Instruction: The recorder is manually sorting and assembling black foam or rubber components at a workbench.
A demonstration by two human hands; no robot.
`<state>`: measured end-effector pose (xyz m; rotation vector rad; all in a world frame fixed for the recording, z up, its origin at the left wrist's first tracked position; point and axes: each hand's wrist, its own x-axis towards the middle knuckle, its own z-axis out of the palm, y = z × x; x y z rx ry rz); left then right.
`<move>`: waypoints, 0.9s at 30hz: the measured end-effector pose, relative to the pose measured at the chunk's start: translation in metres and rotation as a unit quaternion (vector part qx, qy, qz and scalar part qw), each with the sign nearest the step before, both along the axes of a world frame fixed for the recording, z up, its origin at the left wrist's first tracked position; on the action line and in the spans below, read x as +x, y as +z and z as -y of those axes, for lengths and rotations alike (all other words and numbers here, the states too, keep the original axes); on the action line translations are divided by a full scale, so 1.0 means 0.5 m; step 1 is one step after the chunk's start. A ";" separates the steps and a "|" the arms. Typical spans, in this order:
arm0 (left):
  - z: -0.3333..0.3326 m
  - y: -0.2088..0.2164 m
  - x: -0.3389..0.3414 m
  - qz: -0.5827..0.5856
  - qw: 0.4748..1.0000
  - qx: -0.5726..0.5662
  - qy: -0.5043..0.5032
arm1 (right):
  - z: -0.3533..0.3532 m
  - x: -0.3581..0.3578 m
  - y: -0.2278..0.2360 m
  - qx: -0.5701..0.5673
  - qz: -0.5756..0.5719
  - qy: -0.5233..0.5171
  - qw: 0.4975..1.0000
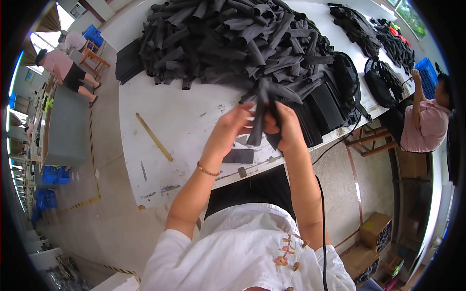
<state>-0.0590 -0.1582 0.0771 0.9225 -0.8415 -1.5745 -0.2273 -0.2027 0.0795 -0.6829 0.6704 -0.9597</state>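
Both hands work close together above the near edge of the white table. My left hand, with a beaded bracelet at its wrist, closes around a black fabric tube; motion blurs the fingertips. My right hand is closed on a flat black piece right beside the tube, its grip partly hidden. Just below the left fingers, a small dark rectangular piece lies on the table. Beyond the hands rises a large heap of rolled black fabric tubes.
Stacks of flat black panels stand right of my hands, near a black mesh bag. A yellow wooden stick lies left on the white table. A black cable hangs along my right arm. A co-worker sits at right.
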 end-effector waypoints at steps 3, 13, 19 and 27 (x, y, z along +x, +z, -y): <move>0.010 -0.023 0.016 0.077 0.994 0.000 -0.072 | -0.015 0.046 0.041 -0.111 -0.280 -0.069 0.951; 0.020 -0.067 0.053 -0.179 0.952 0.095 0.228 | -0.108 -0.032 -0.030 -0.319 -0.489 0.014 0.811; 0.013 -0.083 0.067 -0.305 0.929 0.113 0.175 | -0.108 -0.027 -0.053 -0.472 -0.469 -0.046 0.745; 0.017 -0.115 0.078 -0.198 0.954 0.091 0.207 | -0.112 -0.022 -0.033 -0.425 -0.465 -0.078 0.772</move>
